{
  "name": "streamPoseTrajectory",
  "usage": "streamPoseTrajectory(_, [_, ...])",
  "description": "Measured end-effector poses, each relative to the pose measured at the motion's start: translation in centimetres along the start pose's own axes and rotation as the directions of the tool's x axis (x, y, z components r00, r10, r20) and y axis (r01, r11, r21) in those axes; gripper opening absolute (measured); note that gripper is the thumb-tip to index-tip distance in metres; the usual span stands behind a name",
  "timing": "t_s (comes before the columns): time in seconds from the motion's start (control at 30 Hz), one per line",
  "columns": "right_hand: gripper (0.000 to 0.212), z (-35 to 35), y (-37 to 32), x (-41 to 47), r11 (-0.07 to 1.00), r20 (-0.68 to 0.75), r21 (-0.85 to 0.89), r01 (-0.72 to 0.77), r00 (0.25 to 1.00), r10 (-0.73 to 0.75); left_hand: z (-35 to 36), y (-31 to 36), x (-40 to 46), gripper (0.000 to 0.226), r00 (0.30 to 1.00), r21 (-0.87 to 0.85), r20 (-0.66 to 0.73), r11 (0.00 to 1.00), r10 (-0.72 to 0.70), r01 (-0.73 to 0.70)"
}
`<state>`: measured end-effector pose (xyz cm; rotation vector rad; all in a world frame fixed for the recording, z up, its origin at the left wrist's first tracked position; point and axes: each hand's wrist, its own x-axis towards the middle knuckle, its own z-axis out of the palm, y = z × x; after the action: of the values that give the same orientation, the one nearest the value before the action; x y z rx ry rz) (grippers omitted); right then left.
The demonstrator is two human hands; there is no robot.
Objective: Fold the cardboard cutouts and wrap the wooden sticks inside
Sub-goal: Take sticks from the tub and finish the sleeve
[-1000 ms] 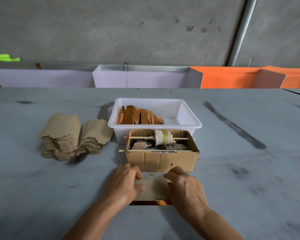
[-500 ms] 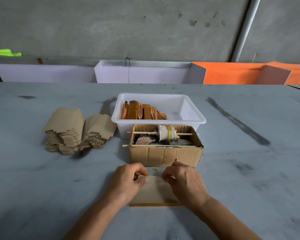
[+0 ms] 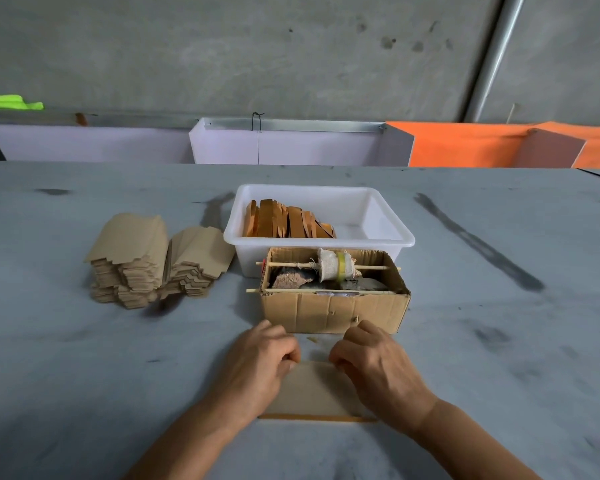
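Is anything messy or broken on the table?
A little. The stacks of cardboard cutouts on the left lean and fan out unevenly. The brown cardboard box looks worn, with dented walls and thin sticks poking out through its sides. Nothing has spilled.

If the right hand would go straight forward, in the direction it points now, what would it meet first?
Most likely the front wall of the cardboard box. The right hand grips the far edge of the cardboard cutout, pointing away from the person, knuckles seemingly just short of the box.
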<state>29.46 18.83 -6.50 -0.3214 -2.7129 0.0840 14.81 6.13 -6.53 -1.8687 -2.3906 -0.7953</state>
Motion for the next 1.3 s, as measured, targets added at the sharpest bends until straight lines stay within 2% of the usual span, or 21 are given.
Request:
streamPoseTrajectory(0.1, [0.021,-0.2,0.1,-0.4,0.987,-0.014,-0.107,0.116,0.993,-0.118,-0.9,0.9,0.0,0.020,0.987,0.141,0.018,0.977,0.160,-0.161])
streamPoseTrajectory(0.23, [0.018,-0.5,-0.1,-0.8,0.963,0.003,-0.195,0.186,0.982,-0.189,-1.4,2.5,0.0,0.006,0.954,0.413,0.162,0.861,0.252,-0.297])
streamPoseTrajectory(0.33, [0.016,-0.4,-0.5,-1.1,0.956,-0.001,-0.243,0.166,0.985,-0.172,-1.4,3.5,-0.2,0.011,0.956,0.497,0.244,0.825,0.164,-0.269])
streamPoseTrajectory(0.4, [0.015,-0.2,-0.7,-1.4,0.964,-0.022,-0.233,0.126,0.991,-0.135,-0.7,3.3,-0.5,0.020,0.970,0.536,0.223,0.819,0.094,-0.203])
streamPoseTrajectory(0.47, [0.014,0.0,-1.1,-1.6,0.973,-0.029,-0.220,0.073,0.996,-0.082,-0.3,3.7,-0.9,0.029,0.973,0.532,0.226,0.832,0.038,-0.156])
streamPoseTrajectory(0.57, [0.013,0.1,-1.8,-1.6,0.977,-0.033,-0.213,0.011,0.999,-0.018,-0.5,4.2,-1.5,0.031,0.992,0.528,0.118,0.844,0.039,-0.096])
streamPoseTrajectory(0.63, [0.013,0.0,-2.3,-1.8,0.979,-0.043,-0.206,-0.010,0.999,0.001,0.2,4.0,-1.9,0.033,0.990,0.499,0.130,0.859,0.053,-0.112])
streamPoseTrajectory(0.73, [0.017,0.0,-2.6,-2.0,0.972,-0.023,-0.234,0.009,1.000,-0.015,0.7,3.6,-1.8,0.037,0.972,0.506,0.234,0.854,-0.006,-0.117])
streamPoseTrajectory(0.8, [0.019,0.0,-2.6,-2.0,0.967,-0.007,-0.256,0.021,1.000,-0.023,0.5,3.7,-1.8,0.033,0.984,0.507,0.177,0.857,0.002,-0.093])
streamPoseTrajectory(0.87, [0.020,-0.3,-2.6,-1.8,0.963,0.005,-0.268,0.010,1.000,-0.009,0.0,3.9,-1.9,0.016,0.991,0.508,0.109,0.852,0.083,-0.128])
streamPoseTrajectory(0.93, [0.023,-0.5,-2.2,-1.8,0.963,0.003,-0.268,-0.016,1.000,0.017,0.3,3.3,-2.2,0.021,0.985,0.499,0.103,0.850,0.137,-0.170])
streamPoseTrajectory(1.03, [0.029,-0.7,-1.5,-2.4,0.971,-0.009,-0.227,-0.075,0.997,0.075,0.2,2.5,-2.9,0.016,0.992,0.461,0.051,0.879,0.112,-0.123])
streamPoseTrajectory(1.13, [0.027,-0.6,-1.2,-3.0,0.976,-0.037,-0.172,-0.132,0.991,0.128,0.1,2.0,-3.5,0.037,0.995,0.408,-0.027,0.910,0.096,-0.076])
streamPoseTrajectory(1.2, [0.026,-0.6,-1.1,-3.3,0.979,-0.042,-0.125,-0.161,0.987,0.157,0.1,2.1,-3.8,0.043,0.994,0.388,-0.045,0.919,0.099,-0.074])
streamPoseTrajectory(1.3, [0.026,-0.4,-1.0,-3.8,0.981,-0.034,-0.038,-0.193,0.981,0.191,0.0,1.9,-4.7,0.025,0.988,0.312,-0.092,0.946,0.126,-0.092])
